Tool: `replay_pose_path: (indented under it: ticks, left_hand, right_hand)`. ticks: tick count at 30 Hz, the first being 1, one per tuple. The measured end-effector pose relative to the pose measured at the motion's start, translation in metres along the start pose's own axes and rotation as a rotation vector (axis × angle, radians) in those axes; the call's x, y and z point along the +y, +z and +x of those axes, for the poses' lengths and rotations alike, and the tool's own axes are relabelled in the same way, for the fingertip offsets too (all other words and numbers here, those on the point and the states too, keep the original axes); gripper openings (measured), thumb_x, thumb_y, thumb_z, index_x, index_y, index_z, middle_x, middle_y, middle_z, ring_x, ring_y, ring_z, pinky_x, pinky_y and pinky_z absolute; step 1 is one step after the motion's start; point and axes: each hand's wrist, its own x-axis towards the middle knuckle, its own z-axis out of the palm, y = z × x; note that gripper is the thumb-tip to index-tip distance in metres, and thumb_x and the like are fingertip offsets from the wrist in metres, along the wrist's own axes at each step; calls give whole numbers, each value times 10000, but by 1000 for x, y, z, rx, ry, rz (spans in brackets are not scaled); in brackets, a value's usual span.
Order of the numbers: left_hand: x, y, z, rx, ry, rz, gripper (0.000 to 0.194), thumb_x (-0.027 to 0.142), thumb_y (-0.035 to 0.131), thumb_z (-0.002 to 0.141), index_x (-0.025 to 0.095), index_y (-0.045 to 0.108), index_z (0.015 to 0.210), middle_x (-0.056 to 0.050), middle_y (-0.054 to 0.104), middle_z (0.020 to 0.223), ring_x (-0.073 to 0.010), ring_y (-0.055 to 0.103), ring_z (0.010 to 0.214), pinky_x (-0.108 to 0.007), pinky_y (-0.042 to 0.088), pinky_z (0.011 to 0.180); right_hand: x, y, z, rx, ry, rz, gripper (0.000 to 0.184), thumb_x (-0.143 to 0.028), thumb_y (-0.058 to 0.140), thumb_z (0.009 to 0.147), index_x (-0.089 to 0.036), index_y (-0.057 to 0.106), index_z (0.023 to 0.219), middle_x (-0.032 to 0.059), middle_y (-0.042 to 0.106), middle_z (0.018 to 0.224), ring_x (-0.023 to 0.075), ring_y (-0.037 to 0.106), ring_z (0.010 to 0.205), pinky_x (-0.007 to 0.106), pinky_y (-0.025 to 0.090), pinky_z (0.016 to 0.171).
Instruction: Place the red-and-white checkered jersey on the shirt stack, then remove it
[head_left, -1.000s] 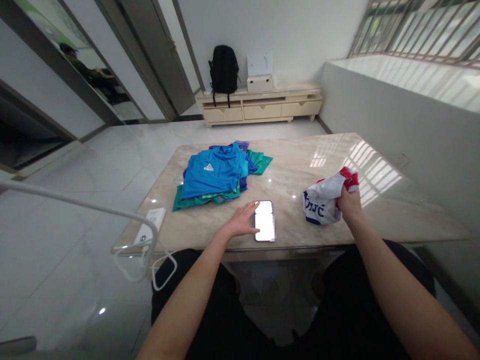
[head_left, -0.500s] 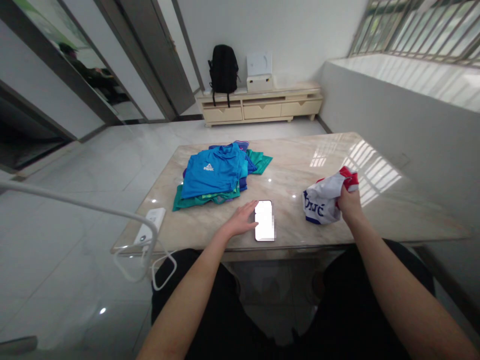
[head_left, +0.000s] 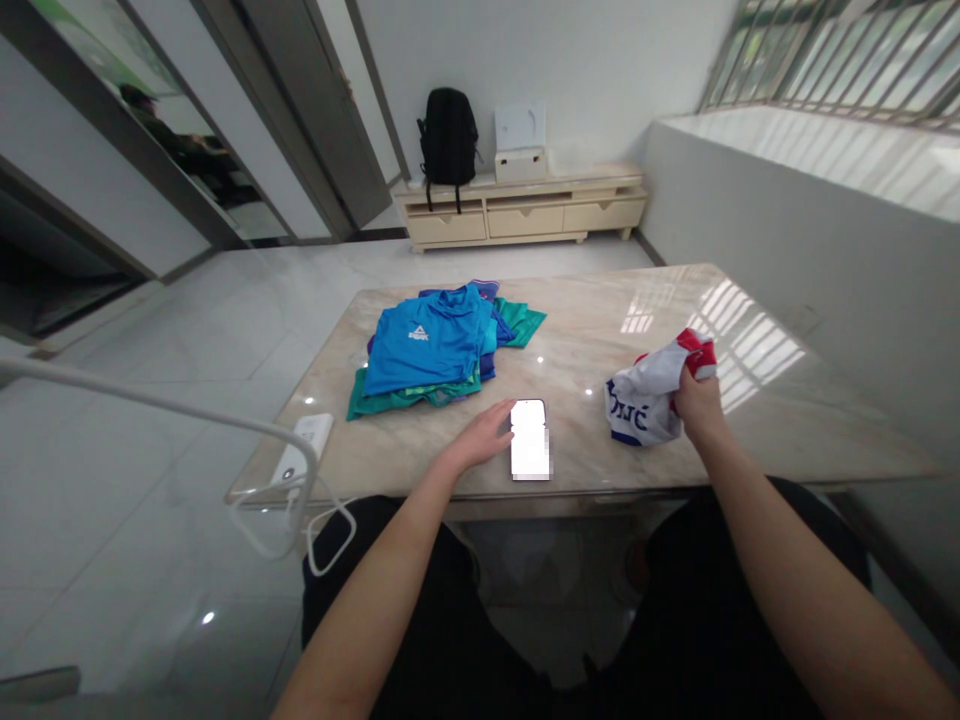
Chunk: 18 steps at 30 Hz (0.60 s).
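My left hand [head_left: 484, 437] lies at the left edge of a phone [head_left: 530, 442], fingers stretched out and the tips touching its side. The phone rests flat on the marble-look table [head_left: 570, 440], its screen lit white. My right hand [head_left: 699, 402] is closed around a bunched white jersey [head_left: 651, 392] with red parts and dark blue lettering; the jersey's lower part rests on the table. Left of centre sits a stack of folded shirts, a blue T-shirt [head_left: 431, 345] with a white logo on top and a green garment [head_left: 375, 398] showing beneath it.
A white power strip [head_left: 306, 445] lies at the table's left end, with a white cable [head_left: 330, 555] hanging past the front edge. Beyond the table stands a low cabinet [head_left: 525, 218] bearing a black backpack [head_left: 448, 140] and a white box [head_left: 520, 165]. A person [head_left: 180, 145] appears at far left.
The thumb of my left hand has drawn back from the phone's screen toward its left edge. My right hand keeps its grip on the jersey in nearly the same place.
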Motion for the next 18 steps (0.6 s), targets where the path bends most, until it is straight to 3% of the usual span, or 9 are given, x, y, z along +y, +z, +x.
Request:
replay_pose_path:
  ticks: [6, 10, 12, 14, 15, 16, 18]
  left_hand:
    - [17, -17, -3, 90, -94, -76, 551, 298, 640, 910, 190, 578, 1447, -112, 510, 1577, -321, 411, 1495, -495, 226, 1299]
    - [41, -25, -11, 128, -136, -243, 517, 436, 629, 941, 163, 629, 1380, -156, 569, 1512, -374, 458, 1446, -562, 270, 1262]
    - [63, -21, -22, 72, -113, -373, 556, 535, 615, 951, 153, 647, 1354, -173, 622, 1449, -367, 547, 1368, -552, 382, 1196]
    - [91, -9, -38, -40, -67, -514, 626, 626, 537, 981, 154, 630, 1380, -182, 638, 1430, -345, 624, 1289, -514, 502, 1085]
    - [106, -1, -48, -112, -48, -623, 670, 669, 476, 996, 168, 598, 1423, -181, 619, 1456, -342, 635, 1282, -503, 537, 1036]
    - [120, 9, -59, -198, -31, -767, 710, 706, 403, 1009, 197, 541, 1484, -174, 579, 1505, -341, 624, 1302, -497, 556, 1003]
    - [143, 31, -81, -369, -61, -1317, 829, 805, 423, 945, 231, 463, 1543, -177, 502, 1573, -389, 538, 1390, -566, 530, 1020]
  right_hand:
    - [-37, -8, -6, 72, -86, -63, 411, -602, 627, 880, -192, 658, 864, 8, 565, 658, 173, 559, 601, 289, 472, 519]
    - [-83, -30, -26, 56, -160, -77, 559, -696, 519, 934, -167, 694, 969, 42, 646, 788, 200, 631, 734, 331, 539, 642]
    - [-109, -43, -55, -56, -273, -150, 592, -698, 505, 953, -153, 733, 985, 88, 704, 896, 254, 679, 900, 422, 568, 845]
    - [-128, -58, -95, -236, -500, -182, 529, -629, 527, 982, -177, 755, 1136, 111, 725, 1158, 299, 635, 1196, 488, 458, 1109]
    - [-134, -67, -117, -316, -559, -166, 480, -588, 559, 983, -202, 758, 1187, 99, 713, 1255, 304, 599, 1281, 482, 415, 1161]
    - [-137, -77, -140, -383, -574, -133, 435, -552, 555, 995, -224, 775, 1177, 84, 725, 1248, 296, 619, 1260, 455, 432, 1149]
    - [-132, -100, -181, -504, -510, -44, 341, -507, 614, 973, -237, 821, 1001, 61, 780, 980, 252, 725, 948, 357, 561, 923]
